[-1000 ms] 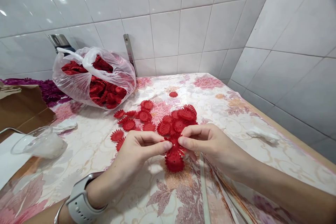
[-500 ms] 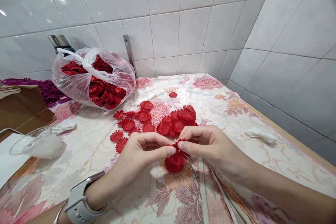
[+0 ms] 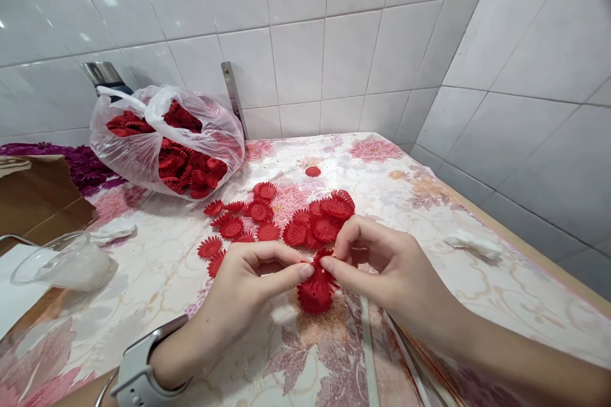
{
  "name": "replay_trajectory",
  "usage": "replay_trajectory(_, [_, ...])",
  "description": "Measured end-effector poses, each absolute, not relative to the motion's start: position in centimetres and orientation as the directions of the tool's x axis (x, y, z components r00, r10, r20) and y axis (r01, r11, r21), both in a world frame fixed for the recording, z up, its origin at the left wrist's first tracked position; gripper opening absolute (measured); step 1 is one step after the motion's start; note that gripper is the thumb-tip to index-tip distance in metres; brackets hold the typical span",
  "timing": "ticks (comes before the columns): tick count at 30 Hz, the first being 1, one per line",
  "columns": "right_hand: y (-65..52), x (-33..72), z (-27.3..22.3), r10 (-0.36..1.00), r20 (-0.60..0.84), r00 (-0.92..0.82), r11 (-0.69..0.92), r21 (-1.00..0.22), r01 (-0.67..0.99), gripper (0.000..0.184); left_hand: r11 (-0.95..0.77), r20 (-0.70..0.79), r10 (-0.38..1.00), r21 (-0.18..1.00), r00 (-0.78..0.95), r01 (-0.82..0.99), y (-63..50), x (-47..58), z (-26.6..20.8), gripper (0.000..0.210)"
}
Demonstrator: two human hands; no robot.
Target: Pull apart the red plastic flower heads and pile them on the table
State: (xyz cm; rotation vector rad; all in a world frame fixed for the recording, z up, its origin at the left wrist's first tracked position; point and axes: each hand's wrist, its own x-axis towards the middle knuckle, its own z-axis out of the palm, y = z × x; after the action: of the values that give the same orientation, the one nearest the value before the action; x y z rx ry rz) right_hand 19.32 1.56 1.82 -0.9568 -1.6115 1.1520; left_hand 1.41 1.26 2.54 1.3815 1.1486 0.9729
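Between the fingertips of both hands is a red fabric flower (image 3: 326, 275) with fringed petals. My left hand (image 3: 260, 280) pinches its left side between thumb and index finger. On the other side my right hand (image 3: 386, 261) is closed on it, the thumb pressing the petals and the index finger bent behind. Just below the fingertips shows a rounder red flower piece (image 3: 314, 299); whether it is joined to the held one I cannot tell. Loose red flowers (image 3: 260, 210) lie beyond the hands, several of them stacked in a pile (image 3: 327, 227).
A clear plastic bag (image 3: 229, 140) full of red flowers stands at the back left, before a bottle (image 3: 107, 73). Purple flowers (image 3: 88, 168), brown cardboard (image 3: 41, 191) and a plastic cup (image 3: 79, 264) are at the left. Crumpled white material (image 3: 472, 244) lies right. Thin strips (image 3: 413, 356) lie under my right forearm.
My right index finger has lifted and bent back from the flower, and the right hand has turned slightly. My left hand keeps its pinch. The view has shifted slightly.
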Motion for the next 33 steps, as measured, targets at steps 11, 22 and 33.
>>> replay_trajectory(11, [1.42,19.17,1.91,0.911,0.104,-0.398,0.098,-0.995,-0.037,0.006,-0.074,0.046,0.985,0.983,0.168,0.166,0.92,1.42,2.73,0.007])
replay_trajectory(22, [1.6,19.42,1.77,0.884,0.089,-0.459,0.033,-0.991,-0.13,0.011,0.013,-0.031,0.981,0.996,0.194,0.091,0.82,1.42,2.65,0.009])
replay_trajectory(33, [1.53,19.4,1.85,0.873,0.074,-0.483,0.022,-0.993,-0.114,0.013,0.033,-0.037,0.973,0.999,0.226,0.024,0.99,1.49,2.58,0.009])
